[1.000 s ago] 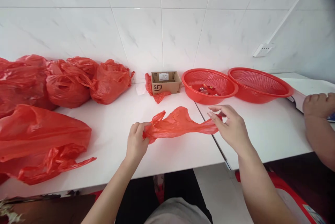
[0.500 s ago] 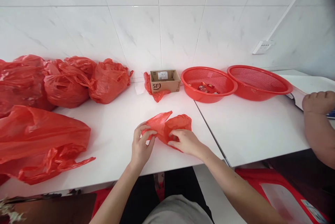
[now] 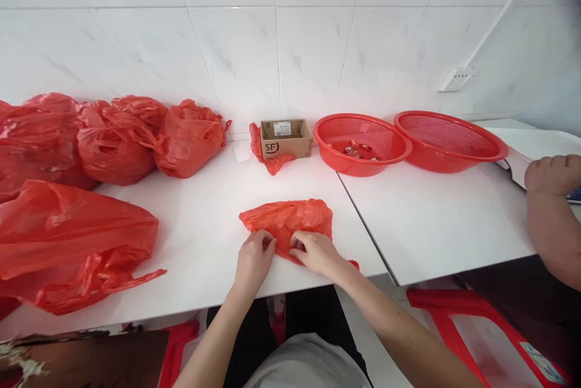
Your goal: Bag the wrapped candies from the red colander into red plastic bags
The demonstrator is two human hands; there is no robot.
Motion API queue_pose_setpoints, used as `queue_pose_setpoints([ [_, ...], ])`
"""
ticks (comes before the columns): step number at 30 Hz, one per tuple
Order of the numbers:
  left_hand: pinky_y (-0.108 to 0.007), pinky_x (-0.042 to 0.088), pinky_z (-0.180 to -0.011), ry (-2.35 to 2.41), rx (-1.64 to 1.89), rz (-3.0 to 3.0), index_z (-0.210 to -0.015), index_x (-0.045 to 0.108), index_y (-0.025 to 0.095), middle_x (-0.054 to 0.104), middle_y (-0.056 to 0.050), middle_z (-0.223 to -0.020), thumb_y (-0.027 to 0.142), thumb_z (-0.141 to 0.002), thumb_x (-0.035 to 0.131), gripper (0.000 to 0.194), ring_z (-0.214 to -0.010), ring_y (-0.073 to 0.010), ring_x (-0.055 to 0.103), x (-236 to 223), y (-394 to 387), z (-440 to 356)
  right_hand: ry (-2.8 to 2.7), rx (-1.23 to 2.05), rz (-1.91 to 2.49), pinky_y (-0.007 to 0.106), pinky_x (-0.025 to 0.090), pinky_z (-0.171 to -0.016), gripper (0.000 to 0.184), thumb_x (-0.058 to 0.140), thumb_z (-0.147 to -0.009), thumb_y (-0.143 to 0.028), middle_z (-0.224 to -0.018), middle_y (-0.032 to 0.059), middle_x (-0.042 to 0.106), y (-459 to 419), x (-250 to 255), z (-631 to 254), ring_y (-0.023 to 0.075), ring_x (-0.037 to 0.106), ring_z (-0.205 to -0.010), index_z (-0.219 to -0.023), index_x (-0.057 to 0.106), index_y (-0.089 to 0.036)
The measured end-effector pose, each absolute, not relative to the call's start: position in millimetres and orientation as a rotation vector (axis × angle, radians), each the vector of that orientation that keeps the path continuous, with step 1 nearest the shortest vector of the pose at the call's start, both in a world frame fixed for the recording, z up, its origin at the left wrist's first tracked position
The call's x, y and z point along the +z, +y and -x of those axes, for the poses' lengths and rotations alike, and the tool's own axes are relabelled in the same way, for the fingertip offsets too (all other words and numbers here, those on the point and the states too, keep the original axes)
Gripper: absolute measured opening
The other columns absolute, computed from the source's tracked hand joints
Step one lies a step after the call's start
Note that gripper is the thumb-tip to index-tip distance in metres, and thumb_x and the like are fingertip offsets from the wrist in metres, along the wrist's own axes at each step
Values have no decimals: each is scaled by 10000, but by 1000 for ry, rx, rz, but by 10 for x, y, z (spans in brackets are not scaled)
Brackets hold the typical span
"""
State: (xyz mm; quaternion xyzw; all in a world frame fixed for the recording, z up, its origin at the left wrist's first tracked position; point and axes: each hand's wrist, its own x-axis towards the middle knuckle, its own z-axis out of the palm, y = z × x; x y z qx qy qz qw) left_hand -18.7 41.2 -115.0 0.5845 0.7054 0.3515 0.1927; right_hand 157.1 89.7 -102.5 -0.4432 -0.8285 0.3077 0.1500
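A crumpled red plastic bag (image 3: 290,217) lies on the white table in front of me. My left hand (image 3: 256,258) pinches its near left edge between thumb and fingers. A short way to the right, my right hand (image 3: 315,250) has its fingers curled closed on the near edge of the same bag. One red tip of the bag pokes out past my right wrist. What the bag holds, if anything, is hidden. Beyond it stands a small cardboard box (image 3: 287,146) with a red bag tucked beside and under it.
Red mesh baskets stand at the back right; the nearer basket (image 3: 363,165) holds several small wrapped pieces. Several filled red bags (image 3: 190,143) line the wall, and a larger red bag (image 3: 77,230) lies front left. Another person's hand (image 3: 554,175) rests at far right.
The bag's raised, parted edges have come down and it lies flatter, stretched out to the left. My left hand has moved slightly down and right, and its fingers have closed.
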Motion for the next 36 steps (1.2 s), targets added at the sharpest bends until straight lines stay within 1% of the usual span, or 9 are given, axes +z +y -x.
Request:
queue_pose_setpoints([
  [5,-341,431,-662,2035,910,-1667,-807,525,224,615,-33,-800,291,-804,596,97,-719,-216,581,-1156,449,176,-2351,953,1286,268,381,-644,83,628,-825,-209,-787,-17,662,913,-1018,-1605,146,587,-724,-753,587,-205],
  [9,-323,428,-662,1986,855,-1721,-703,506,229,609,-13,-727,242,-834,529,134,-694,-199,575,-1165,447,196,-2293,1017,1300,271,396,-640,103,554,-888,-254,-796,-15,647,976,-965,-1679,146,575,-724,-796,556,-209],
  [12,-318,439,-676,1993,866,-1733,-730,494,232,596,-11,-750,254,-861,499,133,-707,-195,575,-1186,423,210,-2246,1046,1296,274,417,-667,125,484,-933,-274,-850,-9,637,1006,-933,-1737,140,573,-743,-839,538,-211],
  [17,-331,446,-671,2084,892,-1706,-879,496,225,580,-50,-939,354,-847,564,149,-729,-201,569,-1209,374,185,-2234,1042,1283,306,404,-733,90,666,-813,-249,-979,7,606,930,-971,-1698,151,571,-790,-829,586,-211],
  [22,-326,389,-632,2141,806,-1702,-759,541,238,616,-49,-834,331,-856,550,136,-852,-266,573,-1149,326,170,-2132,1104,1251,304,366,-675,108,627,-815,-210,-848,-1,605,902,-1016,-1653,151,540,-713,-732,559,-204],
  [26,-329,412,-656,2126,842,-1672,-767,550,238,639,-37,-849,329,-882,505,154,-838,-243,587,-1147,299,237,-1892,1163,1225,288,341,-605,140,576,-851,-307,-670,-38,547,1016,-1003,-1748,146,483,-600,-756,514,-226],
  [29,-344,437,-671,2155,935,-1616,-804,535,230,625,-46,-862,345,-896,465,163,-791,-232,591,-1197,272,382,-1583,1129,1223,284,358,-606,201,547,-845,-417,-668,-45,509,1203,-919,-1899,144,471,-599,-805,467,-237],
  [34,-358,447,-618,2215,1115,-1522,-762,525,225,590,-36,-766,363,-870,506,176,-633,-212,555,-1169,205,617,-1125,1185,1131,264,396,-545,360,555,-730,-542,-664,-62,496,1513,-688,-2132,127,482,-546,-809,357,-252],
  [36,-348,462,-607,2223,1241,-1492,-850,530,220,611,-54,-858,369,-884,502,155,-667,-206,579,-1045,159,580,-1039,1210,1088,248,391,-522,382,609,-688,-524,-648,-71,496,1533,-610,-2128,116,476,-528,-831,382,-253],
])
